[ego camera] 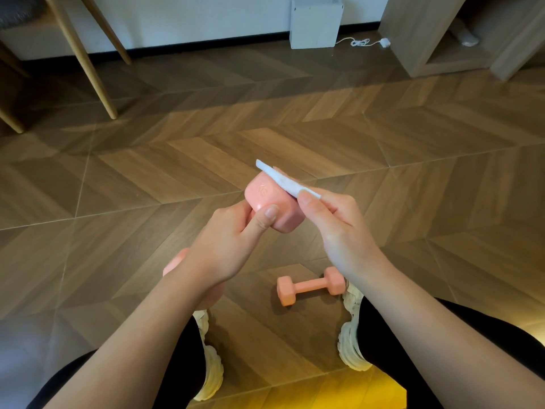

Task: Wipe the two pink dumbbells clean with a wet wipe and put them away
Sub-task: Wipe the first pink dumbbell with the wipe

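Your left hand (233,246) is gripping one pink dumbbell (274,202); your right hand (339,228) is pinching the wet wipe (283,180) against its head. The other dumbbell (309,286) is lying at six o'clock.

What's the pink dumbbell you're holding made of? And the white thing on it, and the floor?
The held pink dumbbell looks coated in matte rubber or vinyl: smooth, soft sheen, rounded edges. The wipe looks like thin nonwoven cloth, folded flat and bending. The floor looks like wood or wood-look planks, with grain in a chevron pattern.
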{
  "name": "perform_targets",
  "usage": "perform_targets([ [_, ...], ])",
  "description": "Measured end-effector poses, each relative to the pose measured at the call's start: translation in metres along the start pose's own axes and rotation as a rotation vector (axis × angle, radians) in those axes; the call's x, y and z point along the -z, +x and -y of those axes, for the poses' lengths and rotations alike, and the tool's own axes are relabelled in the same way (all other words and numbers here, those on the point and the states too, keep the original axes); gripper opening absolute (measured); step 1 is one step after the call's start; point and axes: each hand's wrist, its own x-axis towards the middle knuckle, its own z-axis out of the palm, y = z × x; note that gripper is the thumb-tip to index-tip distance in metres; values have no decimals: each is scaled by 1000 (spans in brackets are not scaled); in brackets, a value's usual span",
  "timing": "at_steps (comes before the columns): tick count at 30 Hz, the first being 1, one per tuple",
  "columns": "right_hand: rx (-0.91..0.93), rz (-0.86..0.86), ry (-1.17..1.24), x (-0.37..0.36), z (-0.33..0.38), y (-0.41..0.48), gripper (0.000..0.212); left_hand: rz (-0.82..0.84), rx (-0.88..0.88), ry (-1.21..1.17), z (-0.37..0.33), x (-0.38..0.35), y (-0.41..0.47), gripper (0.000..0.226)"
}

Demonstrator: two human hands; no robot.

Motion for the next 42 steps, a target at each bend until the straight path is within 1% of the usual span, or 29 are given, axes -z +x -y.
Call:
perform_targets([
  [2, 1, 0, -16, 0, 0, 1, 43, -6, -5, 4, 0, 0, 0, 68],
  [3, -8, -6, -26, 1, -1, 1, 44, -1, -7, 14, 0, 0, 0, 68],
  [5, -11, -12, -11, 1, 1, 0, 36, 4, -4, 20, -1, 0, 0, 70],
  [6, -9, -8, -5, 1, 2, 1, 39, -3, 0, 12, -1, 1, 0, 71],
  [9, -20, 20, -21, -1, 5, 1, 58, -13, 5, -3, -1, 3, 1, 68],
  [11, -21, 17, -30, 1, 2, -1, 65, -16, 8, 0, -1, 4, 0, 68],
  [12, -2, 4, -27, 0, 3, -2, 63, -28, 9, -6, -1, 5, -1, 69],
  [14, 10, 9, -13, 1, -1, -4, 40, -48, 8, -5, -1, 6, 0, 70],
  [15, -20, 0, -21, 2, -4, -4, 38, -48, 8, 10, -1, 6, 0, 71],
  [16, -50, -10, -40, 2, -5, -5, 42, -44, 11, 23, -1, 6, 1, 71],
  [18, -28, -22, -43, 2, -4, -7, 36, -54, 17, 27, -2, 5, 1, 75],
  [19, -6, -24, -40, 2, -2, -7, 36, -65, 21, 26, -1, 5, 2, 77],
  [21, -31, -47, -45, 1, -3, -7, 39, -76, 20, 54, 0, 6, 2, 77],
  [23, -41, -49, -48, 2, -7, -8, 36, -66, 17, 78, 0, 6, 2, 75],
  [26, -32, -4, -16, 2, -5, -10, 35, -82, 32, 35, 2, 7, 2, 80],
  [28, -35, -13, -23, 1, -5, -13, 34, -78, 43, 20, 3, 8, 2, 84],
  [31, 17, -25, -101, 0, -3, -14, 44, -81, 58, -40, 3, 7, 2, 87],
  [33, 31, -40, -135, -1, -5, -16, 46, -92, 71, -69, 3, 8, 4, 82],
  [35, 35, -39, -150, -2, -3, -16, 40, -94, 70, -74, 3, 8, 4, 76],
  [36, 41, -37, -164, -3, -2, -15, 42, -96, 66, -72, 3, 8, 3, 77],
  [38, 58, -38, -199, -4, -1, -16, 55, -94, 57, -51, 4, 8, 3, 79],
  [39, 62, -38, -211, -4, 0, -17, 58, -89, 53, -41, 4, 8, 2, 80],
  [40, 59, -45, -209, -4, 1, -16, 56, -86, 52, -35, 4, 9, 3, 81],
  [42, 23, -65, -187, -3, -2, -15, 44, -80, 50, -7, 4, 10, 3, 82],
])
